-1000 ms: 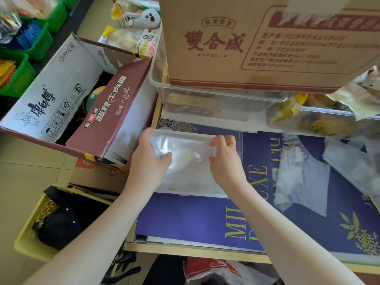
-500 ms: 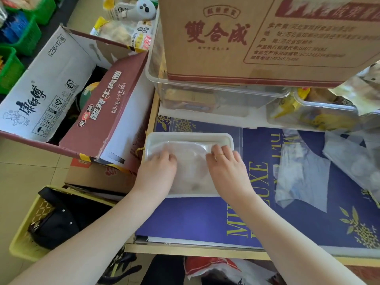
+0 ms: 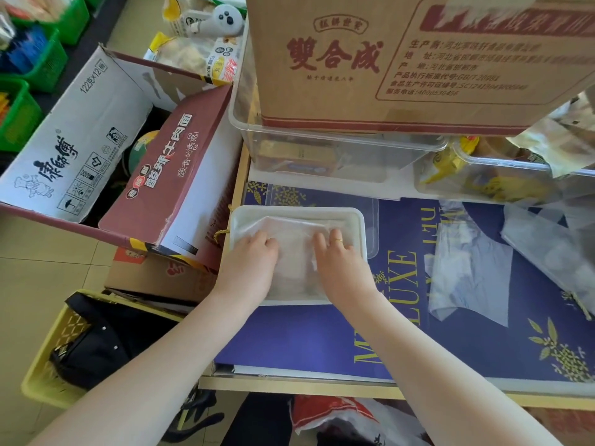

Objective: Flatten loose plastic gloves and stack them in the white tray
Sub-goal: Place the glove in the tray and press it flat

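The thin clear plastic gloves (image 3: 291, 249) are pressed flat inside the white rectangular tray (image 3: 297, 212) by the open left hand (image 3: 249, 265) and the open right hand (image 3: 341, 268); bare blue mat (image 3: 289, 336) is seen just in front.

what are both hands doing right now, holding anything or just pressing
Left hand: open, fingers pressing the plastic gloves flat in the white tray.
Right hand: open, also pressing down on the gloves, gripping nothing.

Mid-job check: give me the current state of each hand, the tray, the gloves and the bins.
left hand: pressing on the gloves in the tray
right hand: pressing there too
white tray: upright on the blue surface, holding gloves
gloves in tray: lying flat
loose gloves: crumpled, right of the tray
clear bin: carton stacked on top
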Action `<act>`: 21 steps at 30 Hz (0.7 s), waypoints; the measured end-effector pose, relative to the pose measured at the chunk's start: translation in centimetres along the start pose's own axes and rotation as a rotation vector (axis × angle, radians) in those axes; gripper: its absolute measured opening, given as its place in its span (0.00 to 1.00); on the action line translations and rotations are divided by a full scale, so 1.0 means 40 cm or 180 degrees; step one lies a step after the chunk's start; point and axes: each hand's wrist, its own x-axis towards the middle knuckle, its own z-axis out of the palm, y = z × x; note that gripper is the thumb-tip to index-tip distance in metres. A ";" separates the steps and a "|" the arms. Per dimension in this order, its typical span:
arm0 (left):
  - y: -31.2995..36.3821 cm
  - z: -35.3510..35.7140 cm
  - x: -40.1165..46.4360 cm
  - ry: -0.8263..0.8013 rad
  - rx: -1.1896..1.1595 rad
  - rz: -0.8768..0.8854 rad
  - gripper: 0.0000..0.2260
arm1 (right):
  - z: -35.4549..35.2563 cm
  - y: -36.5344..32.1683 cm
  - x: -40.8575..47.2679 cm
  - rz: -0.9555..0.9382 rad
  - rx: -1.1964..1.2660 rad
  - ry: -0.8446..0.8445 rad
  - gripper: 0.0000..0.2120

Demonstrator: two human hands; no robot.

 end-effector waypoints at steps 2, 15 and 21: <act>-0.022 -0.027 0.000 0.0573 -0.0133 0.0210 0.08 | -0.008 -0.003 -0.001 -0.0002 -0.0023 0.0044 0.25; -0.092 -0.013 0.024 0.1179 -0.0185 0.0340 0.13 | -0.004 0.051 -0.086 -0.0444 0.0160 -0.0172 0.07; -0.068 0.010 -0.003 0.0703 0.0400 0.0462 0.10 | 0.004 0.038 -0.078 -0.0335 0.0447 -0.0452 0.15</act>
